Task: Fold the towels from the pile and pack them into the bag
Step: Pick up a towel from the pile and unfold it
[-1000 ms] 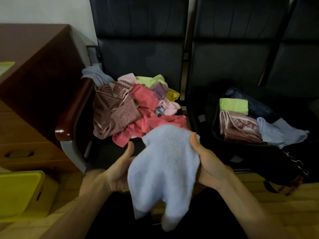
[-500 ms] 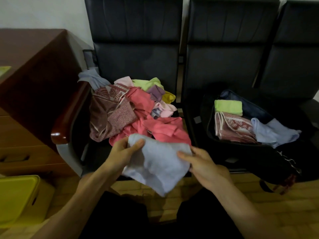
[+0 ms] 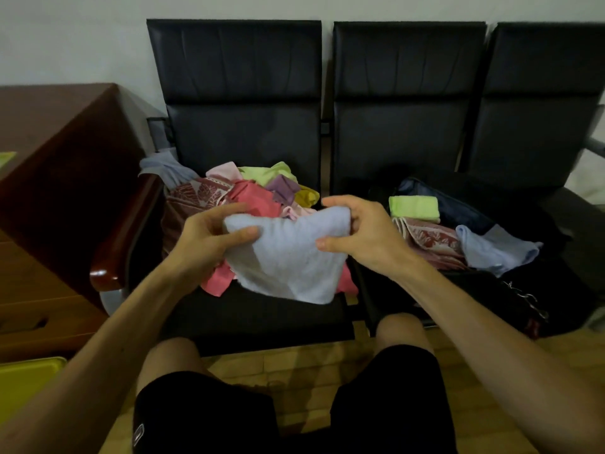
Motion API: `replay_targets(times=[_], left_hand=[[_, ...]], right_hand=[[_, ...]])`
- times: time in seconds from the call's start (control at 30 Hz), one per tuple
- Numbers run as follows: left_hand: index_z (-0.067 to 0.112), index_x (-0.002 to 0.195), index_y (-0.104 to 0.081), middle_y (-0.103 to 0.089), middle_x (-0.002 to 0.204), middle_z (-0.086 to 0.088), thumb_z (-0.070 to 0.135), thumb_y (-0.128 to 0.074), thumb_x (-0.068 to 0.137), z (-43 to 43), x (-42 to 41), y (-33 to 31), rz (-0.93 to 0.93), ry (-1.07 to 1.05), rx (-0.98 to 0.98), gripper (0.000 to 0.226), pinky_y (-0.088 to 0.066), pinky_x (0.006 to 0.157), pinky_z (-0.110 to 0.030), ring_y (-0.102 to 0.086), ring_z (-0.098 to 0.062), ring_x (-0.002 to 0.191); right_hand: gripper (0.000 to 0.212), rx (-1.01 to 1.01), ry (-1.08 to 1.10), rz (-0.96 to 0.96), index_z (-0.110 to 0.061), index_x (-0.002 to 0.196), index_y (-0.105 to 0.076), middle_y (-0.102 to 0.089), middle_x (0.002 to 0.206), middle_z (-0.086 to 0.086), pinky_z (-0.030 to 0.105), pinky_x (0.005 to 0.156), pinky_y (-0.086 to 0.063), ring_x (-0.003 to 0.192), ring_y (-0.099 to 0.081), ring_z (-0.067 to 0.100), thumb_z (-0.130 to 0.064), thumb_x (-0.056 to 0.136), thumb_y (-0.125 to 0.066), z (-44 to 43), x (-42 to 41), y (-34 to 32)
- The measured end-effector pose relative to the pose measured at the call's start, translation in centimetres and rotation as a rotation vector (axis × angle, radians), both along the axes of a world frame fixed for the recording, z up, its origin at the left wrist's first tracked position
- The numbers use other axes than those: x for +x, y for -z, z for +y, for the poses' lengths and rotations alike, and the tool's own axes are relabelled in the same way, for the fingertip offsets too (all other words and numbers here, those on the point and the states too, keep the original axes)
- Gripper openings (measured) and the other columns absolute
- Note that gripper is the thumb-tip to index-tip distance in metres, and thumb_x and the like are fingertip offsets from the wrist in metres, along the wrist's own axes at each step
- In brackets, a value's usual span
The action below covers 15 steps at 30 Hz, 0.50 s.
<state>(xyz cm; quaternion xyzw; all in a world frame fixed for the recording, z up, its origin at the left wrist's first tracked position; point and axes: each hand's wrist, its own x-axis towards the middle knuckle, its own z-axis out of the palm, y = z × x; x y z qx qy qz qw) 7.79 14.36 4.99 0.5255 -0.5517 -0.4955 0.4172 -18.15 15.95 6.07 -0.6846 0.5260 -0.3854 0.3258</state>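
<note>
Both hands are on one light blue towel, held up in front of the pile. The left hand pinches its left top corner, thumb over the front. The right hand grips the right top edge, fingers curled round it. The rest of the towel hangs down loose.

The pile is a heap of pink, green, purple and patterned cloth on the left seat. The open bag sits on the next seat over. Inside it are a folded green towel, a folded patterned towel and a blue towel draped over the rim.
</note>
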Motion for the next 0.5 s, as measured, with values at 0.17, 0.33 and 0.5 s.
replay_targets(times=[0.17,0.33,0.5], left_hand=[[0.039,0.112,-0.062,-0.064,0.112,0.02,0.012,-0.083,0.071,-0.9,1.2,-3.1,-0.22,0.157,-0.122,0.053,-0.054,0.07,-0.009,-0.065,0.005,0.096],[0.045,0.1,-0.058,-0.06,0.076,0.027,0.022,-0.082,0.075,-1.5,1.2,-4.8,-0.586,0.014,-0.376,0.042,-0.044,0.055,-0.002,-0.061,0.013,0.067],[0.046,0.095,-0.062,-0.065,0.073,0.026,0.025,-0.08,0.08,-1.4,1.7,-5.2,-0.629,-0.015,-0.444,0.031,-0.042,0.06,-0.002,-0.063,0.012,0.073]], right_hand=[[0.066,-0.148,0.017,0.273,-0.017,0.134,-0.058,-0.062,0.132,-0.001,0.003,0.079,-0.036,0.116,-0.054,0.006,-0.021,0.074,-0.084,-1.1,0.1,-3.5],[0.059,-0.227,0.065,0.362,-0.017,0.13,-0.061,-0.064,0.129,0.002,0.031,0.098,-0.047,0.122,-0.055,0.018,-0.028,0.076,-0.083,-2.7,0.2,-5.5],[0.053,-0.228,0.057,0.386,-0.018,0.126,-0.064,-0.063,0.127,0.0,0.037,0.101,-0.047,0.123,-0.053,0.019,-0.03,0.078,-0.082,-2.9,0.5,-5.8]])
